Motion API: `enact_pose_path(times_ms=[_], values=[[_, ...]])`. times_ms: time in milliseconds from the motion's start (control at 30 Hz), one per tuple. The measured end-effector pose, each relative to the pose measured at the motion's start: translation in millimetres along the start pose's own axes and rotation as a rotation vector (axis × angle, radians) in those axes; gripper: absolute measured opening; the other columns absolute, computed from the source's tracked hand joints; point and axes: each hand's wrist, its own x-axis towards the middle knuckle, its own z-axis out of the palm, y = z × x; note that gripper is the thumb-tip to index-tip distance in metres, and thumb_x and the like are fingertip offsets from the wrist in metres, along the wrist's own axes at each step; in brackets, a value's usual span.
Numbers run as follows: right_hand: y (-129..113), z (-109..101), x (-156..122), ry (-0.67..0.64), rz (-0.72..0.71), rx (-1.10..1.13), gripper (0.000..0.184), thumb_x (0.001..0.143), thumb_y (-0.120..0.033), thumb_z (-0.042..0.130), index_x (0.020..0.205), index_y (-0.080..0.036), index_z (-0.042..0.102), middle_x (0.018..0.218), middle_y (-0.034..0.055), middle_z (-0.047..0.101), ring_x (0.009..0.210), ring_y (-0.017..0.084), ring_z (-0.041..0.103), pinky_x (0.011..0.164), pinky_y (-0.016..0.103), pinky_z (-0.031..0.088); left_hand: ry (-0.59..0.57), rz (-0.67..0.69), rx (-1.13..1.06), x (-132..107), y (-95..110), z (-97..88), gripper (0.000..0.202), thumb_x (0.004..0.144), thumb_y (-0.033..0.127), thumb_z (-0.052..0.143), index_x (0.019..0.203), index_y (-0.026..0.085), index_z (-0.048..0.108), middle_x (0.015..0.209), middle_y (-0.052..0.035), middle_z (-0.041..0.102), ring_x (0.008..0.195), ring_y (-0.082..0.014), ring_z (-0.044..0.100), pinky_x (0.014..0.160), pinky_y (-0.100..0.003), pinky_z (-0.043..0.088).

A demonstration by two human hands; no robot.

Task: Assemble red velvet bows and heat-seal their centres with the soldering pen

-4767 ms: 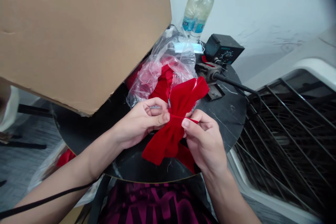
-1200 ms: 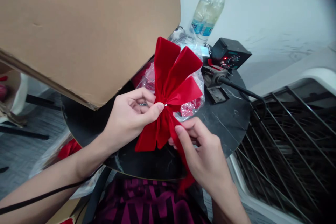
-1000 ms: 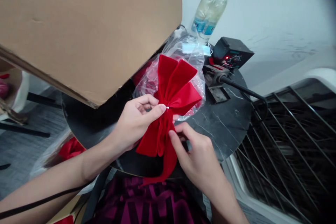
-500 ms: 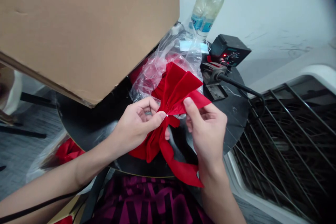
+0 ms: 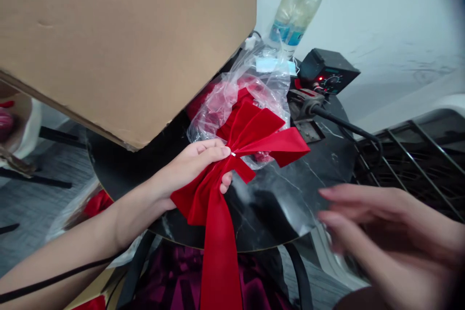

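Note:
My left hand (image 5: 198, 164) pinches a red velvet bow (image 5: 250, 123) at its gathered middle, with the thumb on top beside a small white spot. The bow's loops fan out above and below the pinch. One long tail (image 5: 221, 252) hangs down over the table's front edge, and another tail reaches right. My right hand (image 5: 378, 237) is off to the right, apart from the bow, thumb and fingers spread, somewhat blurred; nothing shows between them. Behind the bow lies a clear plastic bag (image 5: 214, 106) with red fabric inside.
A big cardboard box (image 5: 127, 48) fills the upper left. On the round black table (image 5: 290, 193) stand bottles (image 5: 301, 9), a black control box (image 5: 329, 71) with a red light, and a corded tool stand (image 5: 305, 101). A wire-grilled unit (image 5: 407, 155) stands at right.
My right hand has let go of the bow's tail and moved right and down. The bow stays in my left hand; its long tail now hangs straight down. The view has shifted slightly.

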Motion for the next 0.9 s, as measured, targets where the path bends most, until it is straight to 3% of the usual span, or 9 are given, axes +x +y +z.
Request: enact_pose_path(times_ms=[67,133,267,367,500,600,667,800,900], values=[[-8.6,19.1,7.7,-0.051,-0.326,-0.018,0.034,0.088,-0.021,0.081,0.120,-0.024,0.070,0.095,0.0021,0.076,0.075,0.016,0.074,0.070,0.025,0.062,-0.005,-0.013,0.000,-0.1,0.6,2.1,0.019,0.099,0.028,0.063,0.086,0.016,0.055,0.061,-0.0019,0.067,0.049,-0.0102,0.065,0.047,-0.015,0.052],[-9.8,42.9,20.2,-0.051,-0.538,-0.070,0.033,0.090,-0.013,0.078,0.121,-0.021,0.069,0.109,0.0067,0.073,0.093,0.018,0.073,0.085,0.028,0.061,-0.012,-0.018,0.002,-0.9,0.9,3.8,0.017,0.099,0.028,0.063,0.089,0.015,0.057,0.062,-0.0023,0.067,0.049,-0.0101,0.064,0.047,-0.015,0.053],[-0.2,70.4,37.4,0.012,-0.674,-0.029,0.028,0.092,-0.005,0.072,0.117,-0.018,0.071,0.114,0.0072,0.070,0.096,0.017,0.070,0.085,0.027,0.060,-0.009,-0.029,-0.004,-3.0,0.3,4.2,0.018,0.099,0.027,0.063,0.087,0.015,0.056,0.064,-0.0031,0.069,0.050,-0.0104,0.066,0.049,-0.016,0.055],[4.8,67.9,41.7,-0.022,-0.749,0.011,0.030,0.093,-0.001,0.068,0.120,-0.013,0.070,0.120,0.0110,0.071,0.103,0.020,0.071,0.090,0.031,0.061,-0.007,-0.050,0.016,-4.4,0.2,4.1,0.019,0.099,0.027,0.064,0.087,0.015,0.057,0.065,-0.0034,0.071,0.052,-0.0108,0.068,0.050,-0.016,0.056],[4.1,54.7,51.7,-0.182,-0.930,-0.081,0.027,0.093,0.002,0.063,0.120,-0.002,0.067,0.125,0.0239,0.071,0.117,0.033,0.068,0.097,0.046,0.060,-0.005,-0.050,0.093,-3.3,2.0,5.9,0.019,0.097,0.027,0.068,0.086,0.015,0.058,0.063,-0.0035,0.073,0.053,-0.0114,0.069,0.052,-0.017,0.058],[1.6,47.5,61.0,-0.239,-0.970,-0.140,0.026,0.094,0.002,0.062,0.120,-0.001,0.066,0.128,0.0252,0.070,0.113,0.033,0.069,0.094,0.047,0.061,0.010,-0.015,0.178,-0.9,3.4,7.1,0.023,0.093,0.029,0.075,0.086,0.015,0.058,0.065,-0.0041,0.074,0.054,-0.0114,0.069,0.053,-0.016,0.057],[0.3,45.1,65.0,-0.257,-0.969,-0.170,0.025,0.096,0.001,0.060,0.120,-0.002,0.066,0.127,0.0226,0.071,0.109,0.030,0.070,0.094,0.044,0.060,0.018,0.027,0.226,-0.3,3.7,7.4,0.026,0.091,0.029,0.078,0.097,0.017,0.056,0.067,-0.0025,0.074,0.055,-0.0121,0.070,0.054,-0.017,0.058],[-0.3,44.7,67.1,-0.305,-0.911,-0.152,0.023,0.100,-0.002,0.057,0.121,-0.005,0.065,0.123,0.0172,0.073,0.107,0.025,0.068,0.095,0.038,0.056,0.028,0.153,0.301,-3.6,4.3,8.0,0.043,0.090,0.025,0.078,0.112,0.027,0.041,0.069,0.0042,0.072,0.057,-0.0147,0.071,0.056,-0.022,0.059],[-0.5,46.4,66.6,-0.345,-0.854,-0.108,0.021,0.102,-0.005,0.056,0.121,-0.007,0.065,0.121,0.0149,0.072,0.104,0.023,0.067,0.092,0.036,0.055,0.034,0.169,0.355,-7.8,6.3,8.7,0.041,0.092,0.023,0.076,0.113,0.028,0.040,0.071,0.0055,0.070,0.062,-0.0157,0.074,0.060,-0.023,0.060]])
